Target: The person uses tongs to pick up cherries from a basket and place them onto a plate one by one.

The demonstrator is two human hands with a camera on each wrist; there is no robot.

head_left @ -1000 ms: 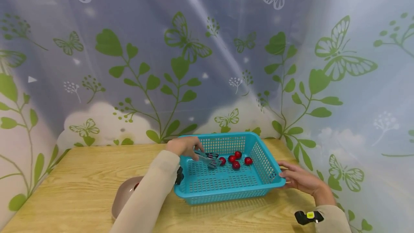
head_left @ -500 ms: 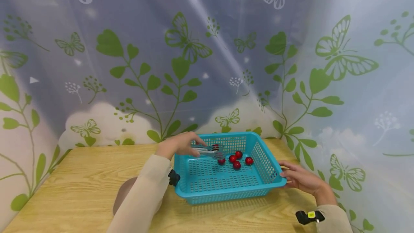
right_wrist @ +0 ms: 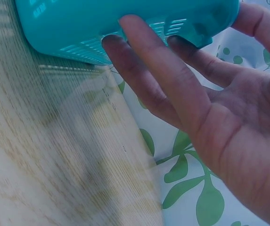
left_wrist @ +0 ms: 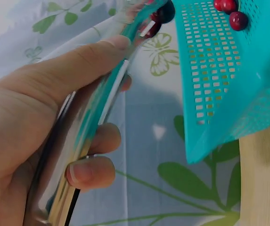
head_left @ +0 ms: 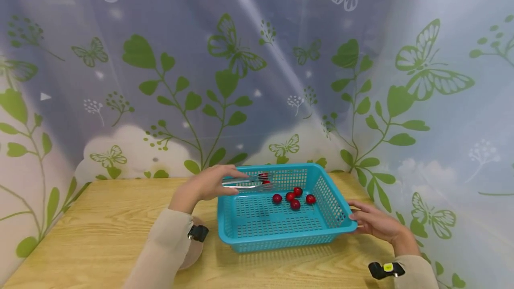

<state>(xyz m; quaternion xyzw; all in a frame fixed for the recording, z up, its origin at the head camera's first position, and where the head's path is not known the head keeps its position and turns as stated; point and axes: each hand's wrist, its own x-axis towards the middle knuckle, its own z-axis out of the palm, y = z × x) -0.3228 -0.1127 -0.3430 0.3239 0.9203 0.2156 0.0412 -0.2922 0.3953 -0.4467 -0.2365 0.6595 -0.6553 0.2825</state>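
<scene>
My left hand (head_left: 205,186) pinches metal tongs (head_left: 249,186) over the back left of a turquoise perforated basket (head_left: 277,241). Two dark red cherries (head_left: 263,176) are at the tongs' tips. In the left wrist view, thumb and fingers wrap the tongs (left_wrist: 90,122), and the held cherries (left_wrist: 165,13) are partly cut off at the top. Several loose cherries (head_left: 295,204) lie on the basket floor. At the basket's right end, my right hand (head_left: 377,223) holds the rim; in the right wrist view its fingers (right_wrist: 158,66) are spread against the basket's underside.
A pinkish-brown bowl (head_left: 193,253) stands left of the basket, largely hidden by my left forearm. Both rest on a wooden table (head_left: 100,226). A patterned curtain (head_left: 257,79) with leaves and butterflies hangs close behind and at the right.
The tongs have risen from the basket floor with two cherries and moved back and left. My left forearm now covers much of the bowl. My right hand and the basket stay nearly in place.
</scene>
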